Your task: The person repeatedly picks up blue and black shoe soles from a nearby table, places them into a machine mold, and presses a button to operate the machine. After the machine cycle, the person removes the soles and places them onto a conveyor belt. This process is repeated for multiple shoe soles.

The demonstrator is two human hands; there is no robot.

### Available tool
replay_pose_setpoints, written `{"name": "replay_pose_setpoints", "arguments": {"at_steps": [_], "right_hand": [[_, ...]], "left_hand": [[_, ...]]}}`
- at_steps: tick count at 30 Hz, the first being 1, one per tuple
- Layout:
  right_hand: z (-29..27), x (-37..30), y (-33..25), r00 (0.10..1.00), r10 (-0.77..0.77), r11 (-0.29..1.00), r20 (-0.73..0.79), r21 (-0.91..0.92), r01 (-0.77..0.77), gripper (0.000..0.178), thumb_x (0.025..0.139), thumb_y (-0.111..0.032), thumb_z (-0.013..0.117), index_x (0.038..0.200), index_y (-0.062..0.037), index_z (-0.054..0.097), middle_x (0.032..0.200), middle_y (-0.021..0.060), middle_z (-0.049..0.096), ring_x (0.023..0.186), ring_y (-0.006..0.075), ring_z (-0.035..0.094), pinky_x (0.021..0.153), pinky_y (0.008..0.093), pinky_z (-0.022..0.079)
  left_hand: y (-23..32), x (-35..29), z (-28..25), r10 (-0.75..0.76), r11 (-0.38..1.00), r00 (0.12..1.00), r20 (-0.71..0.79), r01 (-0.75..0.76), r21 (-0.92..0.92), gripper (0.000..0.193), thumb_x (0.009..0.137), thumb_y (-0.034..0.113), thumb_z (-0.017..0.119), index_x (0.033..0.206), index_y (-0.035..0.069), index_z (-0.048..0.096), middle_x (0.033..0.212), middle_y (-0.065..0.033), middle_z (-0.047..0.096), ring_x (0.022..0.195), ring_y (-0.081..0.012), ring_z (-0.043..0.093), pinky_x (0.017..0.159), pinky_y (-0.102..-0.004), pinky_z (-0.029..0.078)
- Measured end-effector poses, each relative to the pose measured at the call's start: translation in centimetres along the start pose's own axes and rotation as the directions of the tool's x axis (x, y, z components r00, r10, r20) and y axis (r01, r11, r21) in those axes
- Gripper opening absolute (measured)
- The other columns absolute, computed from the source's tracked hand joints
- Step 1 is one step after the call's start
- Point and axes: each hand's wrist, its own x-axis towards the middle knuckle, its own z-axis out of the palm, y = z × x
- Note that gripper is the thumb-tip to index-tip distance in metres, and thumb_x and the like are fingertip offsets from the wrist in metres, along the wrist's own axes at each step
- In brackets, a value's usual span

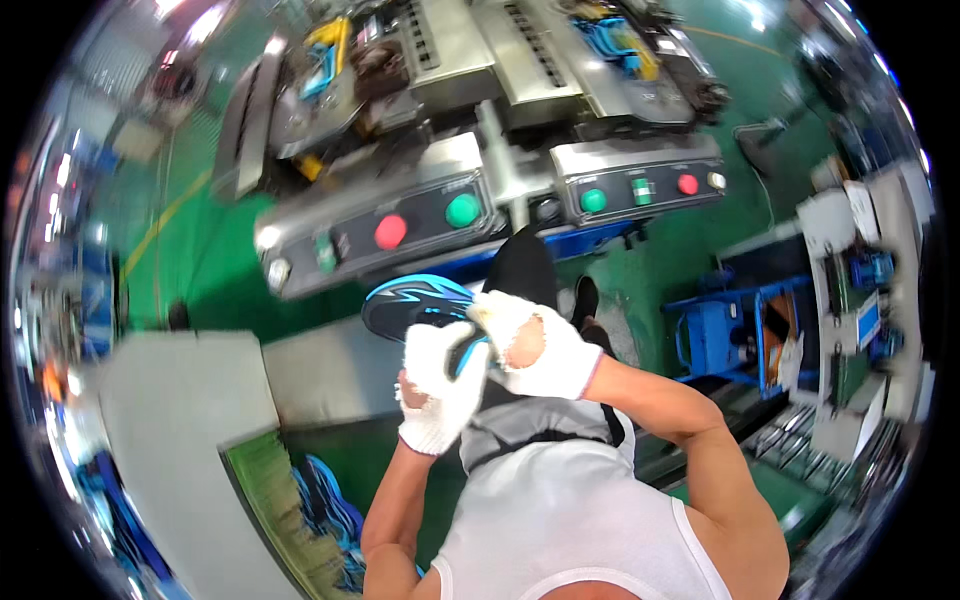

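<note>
A black shoe sole [390,310] with a bright blue patterned edge is held in front of my waist, its wide end pointing to the far left. White knitted gloves, torn on the back, cover both hands. My left hand [432,385] is closed around the sole's near end. From the right, my right hand [535,345] grips the same sole near its middle, its fingers close to the left hand's. The fingers hide much of the sole's near half.
Ahead stands a metal machine with two control panels [375,235] bearing red and green buttons. At the left is a pale grey tabletop [180,430]; beside it, a green-lined container [265,490] holds several blue-and-black pieces [330,505]. A blue cart [715,335] stands right.
</note>
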Motion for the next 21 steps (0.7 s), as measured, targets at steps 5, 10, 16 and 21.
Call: {"name": "replay_pose_setpoints", "arguments": {"at_steps": [5,10,16,21], "right_hand": [[-9.2,-10.6,5.7,0.805,0.579,0.656,0.133,0.51,-0.556,0.066,0.08,-0.031,0.087,0.135,-0.0032,0.066,0.109,0.0168,0.077,0.1,0.0237,0.074,0.096,0.0365,0.056],[-7.2,-23.1,6.8,0.33,0.938,-0.015,0.104,0.965,-0.261,0.068,0.082,-0.018,0.082,0.142,0.0001,0.054,0.103,0.003,0.067,0.075,0.0104,0.061,0.062,0.029,0.051],[-1.5,-29.0,10.1,-0.033,0.996,0.082,-0.079,0.993,0.087,0.068,0.081,-0.018,0.071,0.141,0.0074,0.052,0.12,0.0113,0.067,0.1,0.0187,0.068,0.089,0.039,0.061],[13.8,-40.0,13.4,-0.021,0.994,-0.095,0.103,0.963,0.252,0.092,0.088,-0.041,0.087,0.157,-0.0046,0.039,0.133,0.0104,0.063,0.113,0.021,0.067,0.099,0.0455,0.06]], "left_hand": [[10.1,13.2,3.8,0.478,0.878,0.825,0.3,-0.456,-0.145,0.07,0.077,0.023,0.092,0.137,0.003,0.063,0.124,-0.0225,0.067,0.111,-0.0391,0.067,0.093,-0.0455,0.057],[11.5,27.8,13.3,0.515,0.857,0.843,0.154,-0.508,-0.084,0.063,0.089,0.024,0.081,0.142,-0.001,0.058,0.136,-0.0232,0.063,0.127,-0.0399,0.062,0.109,-0.0461,0.049],[7.7,46.1,28.6,0.143,0.988,0.978,0.152,-0.15,0.038,0.08,0.094,0.044,0.075,0.156,0.001,0.049,0.151,-0.0251,0.057,0.139,-0.0356,0.056,0.117,-0.0424,0.043],[3.9,54.2,38.7,0.025,0.999,0.991,0.132,-0.021,-0.035,0.067,0.093,0.041,0.073,0.15,0.009,0.058,0.141,-0.0232,0.065,0.128,-0.0355,0.065,0.111,-0.0417,0.049]]}}
